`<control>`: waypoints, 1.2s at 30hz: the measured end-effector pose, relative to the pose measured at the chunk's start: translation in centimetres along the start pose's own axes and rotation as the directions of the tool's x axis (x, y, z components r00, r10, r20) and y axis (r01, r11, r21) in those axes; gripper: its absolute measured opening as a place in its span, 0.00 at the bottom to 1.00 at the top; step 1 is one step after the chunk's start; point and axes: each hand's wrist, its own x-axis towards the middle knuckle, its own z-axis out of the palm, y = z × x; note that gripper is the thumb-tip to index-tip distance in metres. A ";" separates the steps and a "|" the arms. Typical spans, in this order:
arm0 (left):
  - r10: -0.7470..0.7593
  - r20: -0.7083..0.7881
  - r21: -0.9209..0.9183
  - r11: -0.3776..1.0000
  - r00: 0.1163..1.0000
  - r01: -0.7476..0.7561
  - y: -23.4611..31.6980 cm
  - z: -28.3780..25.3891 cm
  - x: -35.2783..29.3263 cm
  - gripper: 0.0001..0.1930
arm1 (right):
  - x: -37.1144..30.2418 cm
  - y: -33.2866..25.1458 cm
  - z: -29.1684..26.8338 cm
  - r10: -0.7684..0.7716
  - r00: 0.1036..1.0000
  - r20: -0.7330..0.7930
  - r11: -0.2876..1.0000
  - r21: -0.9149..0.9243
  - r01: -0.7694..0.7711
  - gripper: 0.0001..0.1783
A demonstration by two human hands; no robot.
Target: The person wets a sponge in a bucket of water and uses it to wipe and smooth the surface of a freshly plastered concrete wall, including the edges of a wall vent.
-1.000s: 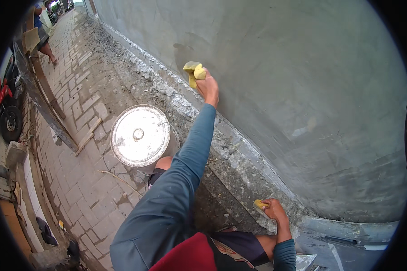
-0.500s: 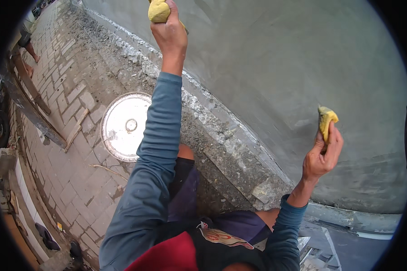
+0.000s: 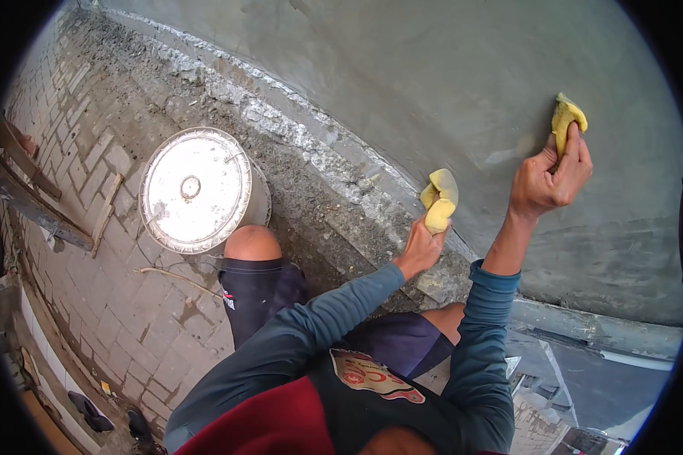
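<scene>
A yellow sponge, folded or curled, is gripped in my left hand near the foot of the wall. In my right hand, raised higher and farther right, the fingers pinch a second yellow sponge with a greyish tip. Both are close to the grey plastered wall, which has faint smears and damp-looking streaks. Whether either sponge touches the plaster, I cannot tell.
A round whitish bucket with a lid stands by my left knee. Broken concrete and rubble run along the wall's base. Brick paving spreads to the left, with a wooden strip, a thin stick and a wooden bench.
My left hand has come down and right from the top of the wall with its sponge. My right hand has moved up with the other sponge. The bucket shows more fully.
</scene>
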 end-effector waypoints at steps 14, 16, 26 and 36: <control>0.019 -0.819 0.046 0.998 0.574 0.033 3.7 -24.8 21.8 0.19 | -20.4 -2.2 -4.6 -0.265 0.528 0.807 0.867 0.439 -0.236 0.33; 0.144 -0.852 0.235 0.964 0.504 0.121 2.7 -25.0 22.9 0.19 | -20.3 -0.5 -8.3 -0.209 0.508 0.836 0.866 0.399 -0.301 0.33; -0.397 -0.135 -0.116 0.916 0.908 0.384 1.7 -4.7 4.3 0.25 | -16.5 3.4 -10.8 -0.005 0.484 0.875 0.810 0.287 -0.511 0.26; -0.340 -0.278 -0.166 0.938 0.898 0.304 8.4 -12.7 3.1 0.29 | -15.3 12.0 -32.7 0.676 0.726 0.130 0.731 -0.248 -0.636 0.17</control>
